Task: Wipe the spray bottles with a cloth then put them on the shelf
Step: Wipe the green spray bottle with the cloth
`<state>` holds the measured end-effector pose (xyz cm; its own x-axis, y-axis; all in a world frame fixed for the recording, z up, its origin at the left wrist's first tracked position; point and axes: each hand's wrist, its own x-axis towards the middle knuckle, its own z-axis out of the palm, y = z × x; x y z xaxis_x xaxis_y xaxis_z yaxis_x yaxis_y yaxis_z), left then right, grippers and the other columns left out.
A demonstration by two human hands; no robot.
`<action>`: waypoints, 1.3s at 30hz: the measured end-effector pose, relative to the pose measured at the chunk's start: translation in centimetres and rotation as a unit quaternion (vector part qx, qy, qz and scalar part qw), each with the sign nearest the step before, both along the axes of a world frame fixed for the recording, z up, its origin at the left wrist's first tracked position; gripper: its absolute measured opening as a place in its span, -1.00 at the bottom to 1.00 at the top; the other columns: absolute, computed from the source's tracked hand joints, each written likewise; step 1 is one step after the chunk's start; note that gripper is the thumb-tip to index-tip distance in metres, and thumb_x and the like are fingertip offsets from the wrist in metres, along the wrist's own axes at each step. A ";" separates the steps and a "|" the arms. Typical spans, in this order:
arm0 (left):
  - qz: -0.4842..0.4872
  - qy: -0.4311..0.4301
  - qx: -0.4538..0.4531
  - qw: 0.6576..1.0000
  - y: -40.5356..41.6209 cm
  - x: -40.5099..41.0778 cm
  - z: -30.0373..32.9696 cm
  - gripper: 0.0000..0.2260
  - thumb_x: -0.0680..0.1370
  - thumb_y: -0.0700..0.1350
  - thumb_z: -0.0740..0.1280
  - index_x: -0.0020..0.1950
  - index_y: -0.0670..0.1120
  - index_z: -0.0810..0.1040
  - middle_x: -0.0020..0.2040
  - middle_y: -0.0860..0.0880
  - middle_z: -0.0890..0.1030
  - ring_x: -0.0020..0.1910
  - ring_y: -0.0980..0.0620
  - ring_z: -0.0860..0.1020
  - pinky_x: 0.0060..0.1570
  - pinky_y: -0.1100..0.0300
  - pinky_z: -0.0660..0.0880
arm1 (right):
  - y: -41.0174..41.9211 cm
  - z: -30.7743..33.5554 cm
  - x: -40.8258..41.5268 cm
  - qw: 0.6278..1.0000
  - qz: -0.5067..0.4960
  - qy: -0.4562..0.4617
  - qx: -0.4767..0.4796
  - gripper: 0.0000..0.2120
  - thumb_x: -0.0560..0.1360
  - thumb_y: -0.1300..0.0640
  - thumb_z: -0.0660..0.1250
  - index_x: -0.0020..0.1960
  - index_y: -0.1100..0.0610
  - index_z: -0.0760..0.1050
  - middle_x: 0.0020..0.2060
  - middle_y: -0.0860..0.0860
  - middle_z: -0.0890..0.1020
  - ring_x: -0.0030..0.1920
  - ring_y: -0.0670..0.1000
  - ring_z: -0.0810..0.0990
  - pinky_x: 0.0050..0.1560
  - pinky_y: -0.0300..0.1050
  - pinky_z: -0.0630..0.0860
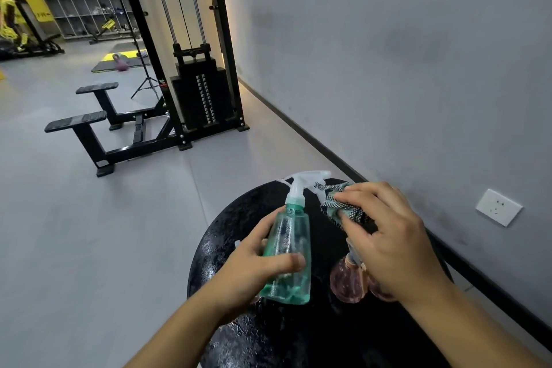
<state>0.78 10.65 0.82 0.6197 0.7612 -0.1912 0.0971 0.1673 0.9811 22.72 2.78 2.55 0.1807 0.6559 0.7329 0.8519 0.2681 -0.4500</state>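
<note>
My left hand [254,263] grips a clear green spray bottle [291,251] with a white trigger head, held tilted above a round black table [227,236]. My right hand [385,236] holds a bunched green checked cloth [340,203] just right of the bottle's nozzle, apart from its body. Two pinkish spray bottles [348,282] stand on the table under my right hand, partly hidden by it.
A grey wall with a white socket [498,207] runs along the right. A black cable weight machine [197,92] with footrests stands on the grey floor to the left. Storage cubbies [86,0] line the far back wall.
</note>
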 end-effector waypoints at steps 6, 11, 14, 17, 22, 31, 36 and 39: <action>0.020 0.064 0.044 0.997 -0.8 0.0 0.1 -0.34 0.40 -0.13 0.67 0.40 0.30 0.55 0.14 -0.08 0.72 0.03 -0.08 0.77 0.04 0.03 0.71 | 0.2 0.7 -0.6 0.999 0.006 0.033 0.002 -0.68 0.48 0.26 0.52 0.21 0.08 0.66 0.09 -0.11 0.59 0.15 -0.02 0.61 0.21 -0.16 0.54; -0.008 0.078 0.061 0.995 -1.7 0.1 0.3 -0.46 0.45 -0.18 0.65 0.34 0.20 0.61 0.10 0.03 0.76 0.03 -0.02 0.77 0.03 0.13 0.69 | 0.2 0.8 -1.0 0.999 0.022 0.047 -0.008 -0.72 0.50 0.26 0.52 0.18 0.07 0.65 0.10 -0.14 0.55 -0.13 -0.42 0.50 -0.01 -0.45 0.46; -0.016 0.078 0.079 0.994 -2.0 0.2 0.3 -0.45 0.45 -0.19 0.65 0.35 0.21 0.62 0.14 0.04 0.75 0.07 0.00 0.76 0.10 0.13 0.66 | 0.4 0.4 -0.7 0.999 0.016 0.023 -0.037 -0.74 0.51 0.22 0.51 0.17 0.04 0.65 0.08 -0.18 0.57 -0.04 -0.29 0.55 0.05 -0.27 0.57; -0.013 0.075 0.088 0.993 -1.9 0.3 0.2 -0.46 0.46 -0.20 0.64 0.36 0.19 0.62 0.14 0.04 0.76 0.09 -0.01 0.75 0.15 0.09 0.66 | 0.4 0.5 -0.4 0.996 -0.021 0.019 -0.085 -0.73 0.57 0.06 0.44 0.26 -0.05 0.62 0.13 -0.25 0.56 0.05 -0.20 0.55 0.06 -0.06 0.64; -0.014 0.068 0.092 0.993 -2.1 0.6 0.4 -0.49 0.49 -0.21 0.61 0.34 0.20 0.63 0.11 0.01 0.77 0.05 -0.05 0.76 0.13 0.08 0.67 | 0.3 0.5 -1.2 0.988 -0.023 0.026 -0.151 -0.62 0.62 -0.08 0.31 0.42 -0.07 0.54 0.32 -0.24 0.50 0.38 -0.23 0.41 0.39 -0.24 0.40; -0.028 0.097 0.124 0.987 -2.3 1.0 0.6 -0.54 0.49 -0.15 0.61 0.27 0.29 0.65 0.05 -0.01 0.78 0.02 -0.09 0.76 0.18 -0.07 0.67 | 0.9 0.2 -1.4 0.986 0.007 0.077 -0.145 -0.74 0.53 0.17 0.43 0.15 -0.09 0.69 0.08 -0.29 0.54 0.17 -0.16 0.56 0.19 -0.17 0.55; -0.034 0.103 0.117 0.987 -2.2 1.1 0.7 -0.53 0.49 -0.08 0.63 0.31 0.29 0.63 0.08 0.04 0.78 0.02 -0.04 0.77 0.17 -0.08 0.68 | 1.0 0.2 0.5 0.984 -0.042 0.101 -0.140 -0.74 0.56 0.19 0.39 0.17 -0.06 0.68 0.08 -0.26 0.55 0.10 -0.15 0.58 0.13 -0.06 0.60; -0.040 0.106 0.123 0.986 -2.3 1.2 0.8 -0.55 0.50 -0.09 0.62 0.29 0.28 0.63 0.06 0.04 0.78 0.00 -0.02 0.76 0.15 0.00 0.68 | 1.0 0.2 -0.1 0.986 -0.016 0.089 -0.140 -0.73 0.56 0.19 0.41 0.21 -0.05 0.68 0.11 -0.26 0.55 0.16 -0.18 0.56 0.20 -0.15 0.57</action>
<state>1.99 8.36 1.61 0.6457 0.7509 -0.1384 0.3075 -0.0899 0.9473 22.67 3.77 2.77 0.3144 0.8192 0.4796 0.7591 0.0863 -0.6452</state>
